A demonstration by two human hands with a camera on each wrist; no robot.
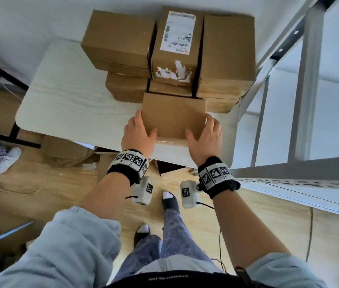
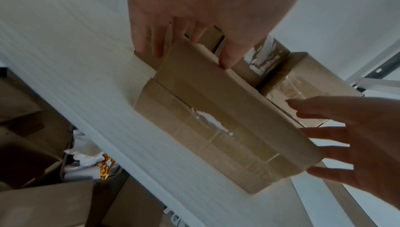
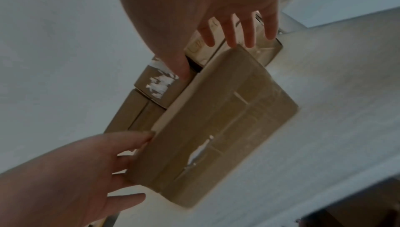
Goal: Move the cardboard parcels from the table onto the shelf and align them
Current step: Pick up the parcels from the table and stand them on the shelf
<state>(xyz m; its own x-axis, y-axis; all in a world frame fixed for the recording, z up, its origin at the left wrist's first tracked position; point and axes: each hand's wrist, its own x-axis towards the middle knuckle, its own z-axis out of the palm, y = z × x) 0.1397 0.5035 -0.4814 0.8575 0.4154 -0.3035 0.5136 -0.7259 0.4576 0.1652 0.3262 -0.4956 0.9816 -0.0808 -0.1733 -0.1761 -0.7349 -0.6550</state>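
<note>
A person stands at a pale wooden table, seen from above, both arms reaching forward with marker-covered bands on the wrists. Nearest to them, at the front edge of the table, sits a flat cardboard parcel. The left hand is against its left side and the right hand against its right side, thumbs lying on top. In the wrist views the fingers are fairly straight and spread along the parcel's sides, pressing rather than curling round it, and the parcel's underside is not visibly lifted off the table. Its front face carries clear tape and a torn white patch.

Just behind it, more brown parcels are stacked in a cluster. The middle one, a labelled box, has a white shipping label on top and ragged white label scraps on its front. A plain box stands to its left, another to its right. Grey metal shelving rises at the right.
</note>
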